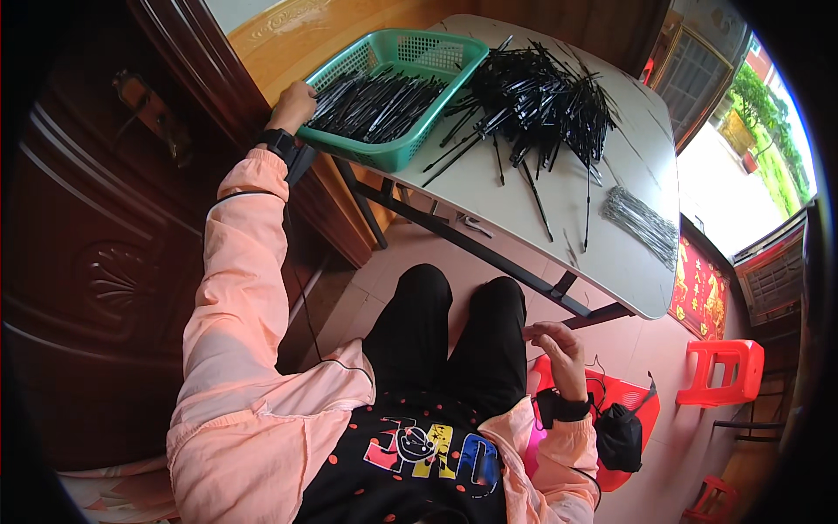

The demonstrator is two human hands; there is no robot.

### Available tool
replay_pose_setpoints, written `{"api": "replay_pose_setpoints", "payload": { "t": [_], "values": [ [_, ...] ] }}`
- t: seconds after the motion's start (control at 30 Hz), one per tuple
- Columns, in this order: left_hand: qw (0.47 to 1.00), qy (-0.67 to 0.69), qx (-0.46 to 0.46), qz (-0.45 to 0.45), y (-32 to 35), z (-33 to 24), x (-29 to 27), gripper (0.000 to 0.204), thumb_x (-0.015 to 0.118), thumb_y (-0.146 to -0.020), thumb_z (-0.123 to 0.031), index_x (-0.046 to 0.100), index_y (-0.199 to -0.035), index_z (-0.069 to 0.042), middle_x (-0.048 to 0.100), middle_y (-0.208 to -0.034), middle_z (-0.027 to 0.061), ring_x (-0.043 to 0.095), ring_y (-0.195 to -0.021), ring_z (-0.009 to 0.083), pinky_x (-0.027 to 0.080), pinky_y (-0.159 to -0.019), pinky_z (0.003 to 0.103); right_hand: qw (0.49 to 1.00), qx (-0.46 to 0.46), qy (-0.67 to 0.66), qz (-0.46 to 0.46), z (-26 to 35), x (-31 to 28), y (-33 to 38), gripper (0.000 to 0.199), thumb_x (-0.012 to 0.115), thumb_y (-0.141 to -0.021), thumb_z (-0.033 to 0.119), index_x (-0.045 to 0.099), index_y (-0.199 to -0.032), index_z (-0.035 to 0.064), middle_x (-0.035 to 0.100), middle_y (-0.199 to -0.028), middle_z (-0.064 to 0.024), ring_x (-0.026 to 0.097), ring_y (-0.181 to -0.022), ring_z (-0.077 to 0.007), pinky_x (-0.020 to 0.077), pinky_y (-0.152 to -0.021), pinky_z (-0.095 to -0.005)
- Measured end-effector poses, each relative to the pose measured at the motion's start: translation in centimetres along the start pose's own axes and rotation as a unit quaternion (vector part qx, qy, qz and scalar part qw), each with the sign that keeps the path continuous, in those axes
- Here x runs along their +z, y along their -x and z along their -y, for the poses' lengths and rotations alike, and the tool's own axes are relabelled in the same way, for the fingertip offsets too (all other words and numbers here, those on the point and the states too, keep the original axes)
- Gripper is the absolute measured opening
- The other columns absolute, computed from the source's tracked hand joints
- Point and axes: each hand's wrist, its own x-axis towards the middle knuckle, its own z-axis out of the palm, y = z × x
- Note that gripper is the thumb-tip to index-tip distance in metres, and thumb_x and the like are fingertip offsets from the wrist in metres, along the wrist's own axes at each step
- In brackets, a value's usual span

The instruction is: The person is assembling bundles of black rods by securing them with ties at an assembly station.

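My left hand [294, 106] is closed over the left rim of a green plastic basket [391, 159]; its fingertips are partly hidden. Many thin black sticks [380, 106] lie in the basket, mostly along one direction. The basket stands at the left end of a pale table [489, 210], with its near corner by the edge. Off the table, next to my right thigh, my right hand [561, 354] is raised with loosely bent fingers, and no object shows in it.
A tangled heap of black sticks [546, 105] lies right of the basket, some pointing toward me. Thin silvery wires or strips [642, 225] lie bundled at the table's right. Red stools [723, 374] stand on the floor at right. A black pouch [620, 437] rests beside me. A dark carved door [113, 262] is at left.
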Motion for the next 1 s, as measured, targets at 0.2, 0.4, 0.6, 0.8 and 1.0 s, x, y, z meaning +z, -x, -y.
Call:
{"api": "replay_pose_setpoints", "payload": {
  "t": [0.2, 0.4, 0.6, 0.8, 1.0],
  "values": [
    [0.998, 0.046, -0.033, -0.006, -0.9, 1.4, 0.5, 0.026, 0.063, -0.073, -0.013, 0.067, -0.097, -0.003, 0.064, -0.096, 0.0221, 0.062, -0.094, 0.0356, 0.048, -0.082, 0.039, 1.000, 0.005, 0.004, -0.001, 0.0, 0.0, 0.3, 0.018, 0.056, -0.090, 0.009, 0.060, -0.104, -0.0015, 0.066, -0.098, -0.0116, 0.063, -0.088, -0.0184, 0.0477, -0.079, -0.0282],
    [0.991, 0.032, 0.095, -0.086, -2.6, 4.5, 1.1, 0.031, 0.060, -0.079, -0.028, 0.066, -0.095, -0.002, 0.063, -0.093, 0.0237, 0.061, -0.090, 0.0376, 0.048, -0.076, 0.043, 0.999, 0.003, 0.050, -0.002, 0.9, 0.3, -0.1, 0.019, 0.056, -0.090, 0.009, 0.060, -0.105, -0.0028, 0.066, -0.100, -0.0103, 0.062, -0.089, -0.0161, 0.0482, -0.080, -0.0276],
    [0.995, -0.076, 0.059, -0.017, 0.0, -0.2, -1.2, 0.027, 0.057, -0.079, -0.021, 0.066, -0.097, -0.004, 0.063, -0.097, 0.0218, 0.060, -0.095, 0.0374, 0.048, -0.081, 0.042, 0.989, -0.015, 0.139, -0.040, 3.7, -0.3, -0.8, 0.018, 0.059, -0.088, 0.009, 0.062, -0.102, -0.0015, 0.067, -0.092, -0.0081, 0.063, -0.080, -0.0141, 0.0490, -0.071, -0.0266],
    [0.995, -0.079, 0.040, 0.040, -0.4, 2.4, -0.5, 0.024, 0.056, -0.078, -0.013, 0.067, -0.097, -0.005, 0.064, -0.098, 0.0208, 0.061, -0.096, 0.0350, 0.048, -0.083, 0.040, 0.877, -0.165, 0.448, -0.062, 8.4, 0.9, -4.5, 0.014, 0.059, -0.085, 0.005, 0.062, -0.097, -0.0014, 0.062, -0.081, -0.0130, 0.064, -0.072, -0.0207, 0.0494, -0.060, -0.0260],
    [0.997, 0.015, 0.063, -0.037, 4.4, -1.7, -2.3, 0.028, 0.059, -0.081, -0.013, 0.064, -0.107, -0.002, 0.064, -0.103, 0.0207, 0.062, -0.098, 0.0328, 0.048, -0.084, 0.037, 0.802, -0.251, 0.537, -0.075, 9.6, 2.2, -10.6, 0.015, 0.061, -0.082, 0.009, 0.062, -0.092, -0.0022, 0.060, -0.081, -0.0159, 0.062, -0.070, -0.0300, 0.0498, -0.061, -0.0333]
  ]
}}
